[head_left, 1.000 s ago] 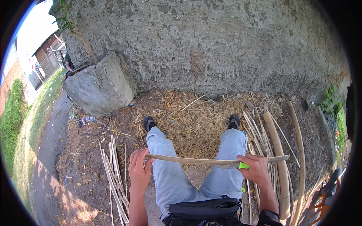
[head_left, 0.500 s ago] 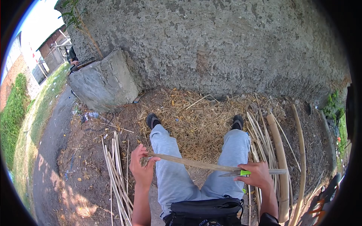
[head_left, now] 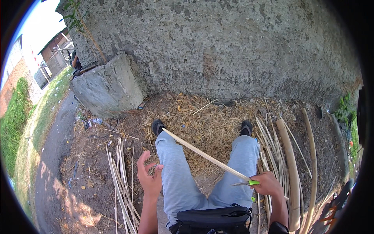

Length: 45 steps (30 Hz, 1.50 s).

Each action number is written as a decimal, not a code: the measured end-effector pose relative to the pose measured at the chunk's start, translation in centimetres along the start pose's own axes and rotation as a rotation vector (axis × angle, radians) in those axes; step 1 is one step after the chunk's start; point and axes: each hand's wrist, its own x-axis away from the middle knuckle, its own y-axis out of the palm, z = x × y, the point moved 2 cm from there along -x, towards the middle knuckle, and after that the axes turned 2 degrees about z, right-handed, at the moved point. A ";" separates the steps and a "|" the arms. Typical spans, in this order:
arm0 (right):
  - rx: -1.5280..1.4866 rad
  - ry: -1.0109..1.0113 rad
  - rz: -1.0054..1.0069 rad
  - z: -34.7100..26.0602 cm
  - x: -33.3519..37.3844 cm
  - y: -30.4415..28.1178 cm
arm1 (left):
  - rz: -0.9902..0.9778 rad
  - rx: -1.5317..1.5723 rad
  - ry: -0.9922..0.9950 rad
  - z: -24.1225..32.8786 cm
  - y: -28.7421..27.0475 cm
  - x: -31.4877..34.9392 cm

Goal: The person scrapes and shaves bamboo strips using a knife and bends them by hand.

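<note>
My right hand (head_left: 268, 183) is closed around a small knife with a bright green handle (head_left: 254, 182). Its pointed blade (head_left: 240, 183) sticks out toward the left. The same hand grips a long pale bamboo strip (head_left: 206, 156), which slants across my legs with its far end up by my left shoe. A short piece of the strip shows past the right side of that hand. My left hand (head_left: 150, 175) is raised beside my left knee, thumb and fingers apart, away from the strip. Something small and dark shows near its thumb, too small to name.
Split bamboo strips (head_left: 121, 175) lie to my left, and more strips (head_left: 269, 144) to my right. Beside those rest a wide bamboo length (head_left: 289, 171) and a thinner pole (head_left: 310, 163). Ahead are dry shavings (head_left: 202, 132), a concrete block (head_left: 111, 84) and a rough wall (head_left: 218, 46).
My left hand has let go of the strip's end. That end has swung up and away to my left shoe, and the strip's paler side now shows. The right hand keeps its hold.
</note>
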 end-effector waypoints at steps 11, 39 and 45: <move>-0.471 0.143 -0.305 1.5 0.8 0.3 | -0.097 0.423 -0.342 -0.3 1.9 -0.2; -0.106 -0.017 0.119 0.7 1.5 1.1 | 0.115 0.587 -0.520 -0.6 0.0 2.2; 0.016 -0.146 0.140 -1.8 1.4 -0.9 | 0.189 0.538 -0.575 -0.3 -3.1 4.6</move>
